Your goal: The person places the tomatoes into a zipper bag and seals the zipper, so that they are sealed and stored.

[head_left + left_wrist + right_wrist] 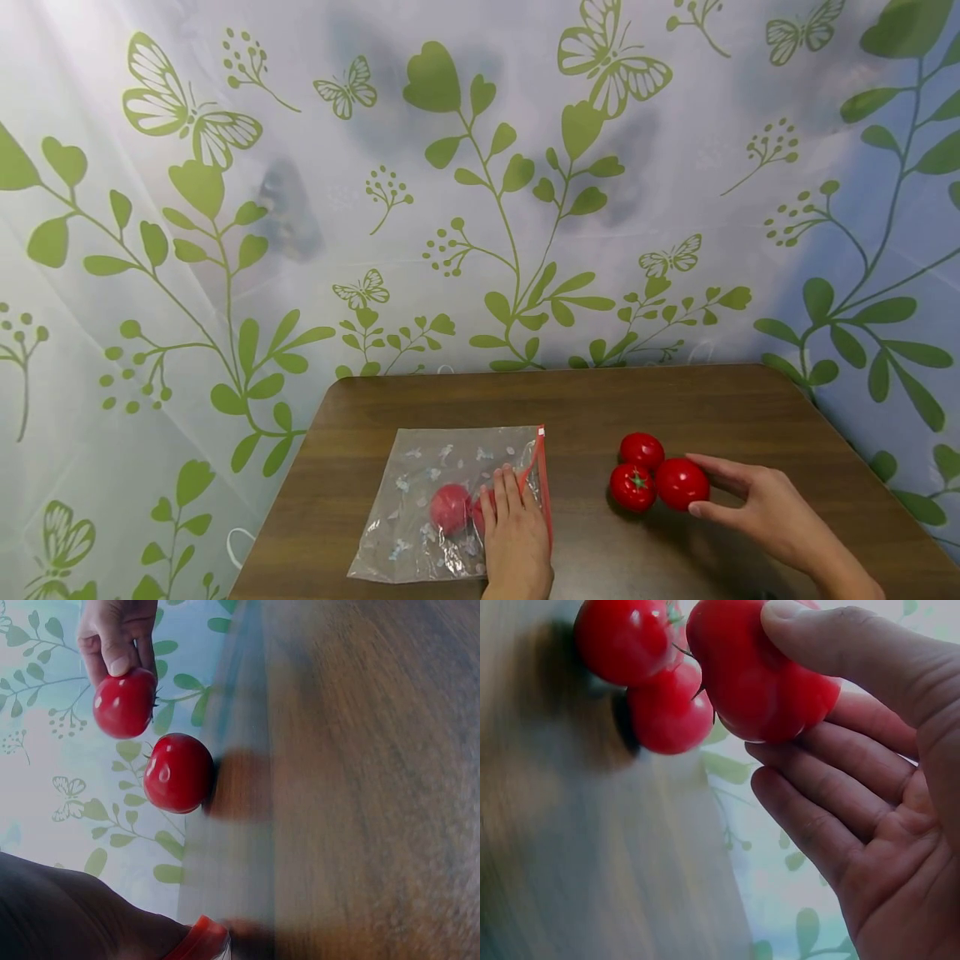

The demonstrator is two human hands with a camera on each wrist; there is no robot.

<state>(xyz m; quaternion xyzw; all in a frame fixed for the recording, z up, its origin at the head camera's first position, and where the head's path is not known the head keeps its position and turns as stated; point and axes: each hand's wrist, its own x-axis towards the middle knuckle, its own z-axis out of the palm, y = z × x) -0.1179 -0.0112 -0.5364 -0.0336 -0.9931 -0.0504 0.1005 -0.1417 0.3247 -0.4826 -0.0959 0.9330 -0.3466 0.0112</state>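
My right hand holds a glossy red tomato between thumb and fingers; the right wrist view shows this tomato lifted near two others. Those two, one tomato behind and another tomato with its green stem end up, sit to its left. My left hand lies with extended fingers on a clear zip bag, close to its red zip edge. Inside the bag are a red tomato and a second one, partly covered by the left fingers.
Everything rests on a brown wood-grain table with rounded far corners. Behind it hangs a pale curtain printed with green leaves and butterflies. Wood surface lies between the bag and the loose tomatoes.
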